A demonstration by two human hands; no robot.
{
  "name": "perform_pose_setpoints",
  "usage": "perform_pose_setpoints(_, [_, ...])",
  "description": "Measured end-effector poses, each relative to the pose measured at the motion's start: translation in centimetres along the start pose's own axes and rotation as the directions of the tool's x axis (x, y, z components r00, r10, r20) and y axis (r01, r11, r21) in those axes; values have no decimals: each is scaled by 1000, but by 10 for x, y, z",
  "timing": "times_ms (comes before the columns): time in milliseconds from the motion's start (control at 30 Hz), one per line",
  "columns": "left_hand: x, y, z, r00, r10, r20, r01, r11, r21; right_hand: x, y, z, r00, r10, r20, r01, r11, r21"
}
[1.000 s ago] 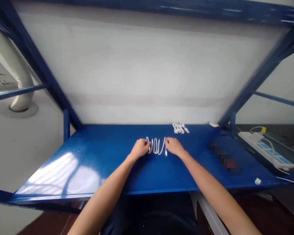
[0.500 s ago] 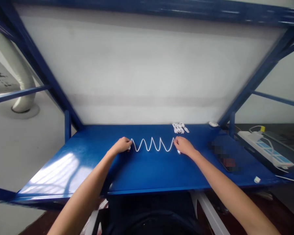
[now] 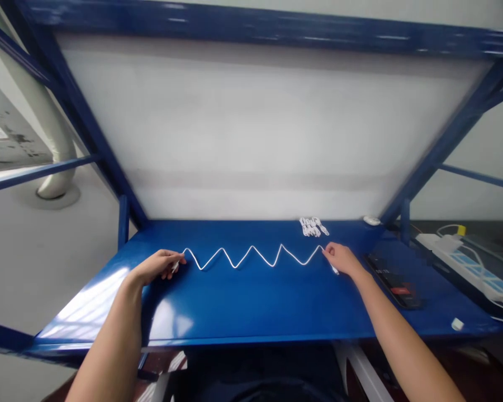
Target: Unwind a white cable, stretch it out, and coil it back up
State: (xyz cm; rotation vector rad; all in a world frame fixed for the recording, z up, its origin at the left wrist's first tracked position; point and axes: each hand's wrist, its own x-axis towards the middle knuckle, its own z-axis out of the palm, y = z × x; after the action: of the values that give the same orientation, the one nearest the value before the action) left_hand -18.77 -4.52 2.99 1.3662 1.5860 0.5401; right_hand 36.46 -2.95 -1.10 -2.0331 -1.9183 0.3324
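Both hands have spread w/ the white cable [image 3: 255,257] zigzagging across the blue table [image 3: 251,307], left hand [image 3: 157,266] & right hand [image 3: 339,258] each pinching an end, so I'm mid-stretch; next needs more outward pull.

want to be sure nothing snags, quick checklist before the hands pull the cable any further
1. Left hand pinches one cable end: ok.
2. Right hand pinches the other end, plug poking out past the fingers: ok.
3. Cable lies flat on the shelf with no knots: ok, but it is kinked in a zigzag, not straight.
4. Path clear on the left: ok, bare shelf beyond the left hand.
5. Path clear on the right: not ok, a dark device lies just past the right hand.
6. Bundle apart from the stretched cable: ok, it sits behind it, not touching.
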Motion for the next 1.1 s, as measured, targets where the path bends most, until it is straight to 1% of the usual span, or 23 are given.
perform_pose_setpoints(67, [-2, -2, 0, 1000, 2, -22, -2, 1000, -12, 0, 3, 0, 1000, 29, -2, -29, 1000, -5])
perform_pose_setpoints(200, [-3, 0, 3, 999, 15, -37, -15, 1000, -12, 0, 6, -3, 996, 88, 3, -88, 996, -2])
perform_pose_setpoints(233, [-2, 0, 3, 998, 18, -55, -19, 1000, -15, 0, 6, -3, 995, 97, -1, -97, 995, -1])
perform_pose_setpoints(300, [-1, -1, 1, 991, 20, -133, -23, 1000, -20, 0, 6, -5, 994, 108, -11, -108, 994, 0])
perform_pose_setpoints(367, [1, -3, -2, 971, 30, -237, -31, 1000, -1, 0, 6, -6, 994, 112, -12, -112, 994, 3])
perform_pose_setpoints(433, [2, -6, -6, 945, 52, -323, -36, 998, 57, -1, 5, -6, 993, 118, -11, -118, 993, 1])
perform_pose_setpoints(500, [2, -8, -8, 926, 80, -368, -37, 992, 123, -1, 5, -7, 992, 124, -6, -124, 992, -3])
perform_pose_setpoints(600, [5, -10, -10, 909, 117, -401, -37, 979, 202, 0, 6, -6, 992, 127, -15, -127, 992, -1])
perform_pose_setpoints(700, [13, -13, -12, 884, 154, -442, -10, 950, 311, 1, 9, -5, 989, 135, -57, -135, 991, 12])
perform_pose_setpoints(800, [21, -16, -13, 878, 164, -450, 28, 921, 389, 2, 12, -3, 990, 125, -68, -124, 992, 21])
perform_pose_setpoints(867, [24, -19, -12, 880, 173, -443, 29, 910, 413, 2, 13, -2, 993, 101, -61, -99, 995, 29])
perform_pose_setpoints(967, [28, -23, -10, 877, 209, -434, -6, 906, 423, 3, 16, -2, 996, 82, -45, -79, 995, 67])
perform_pose_setpoints(1033, [30, -23, -8, 875, 210, -437, -17, 914, 405, 4, 16, -3, 995, 100, -29, -96, 990, 107])
perform_pose_setpoints(1100, [33, -19, -5, 884, 180, -432, -5, 926, 376, 6, 12, -6, 993, 120, -7, -118, 984, 137])
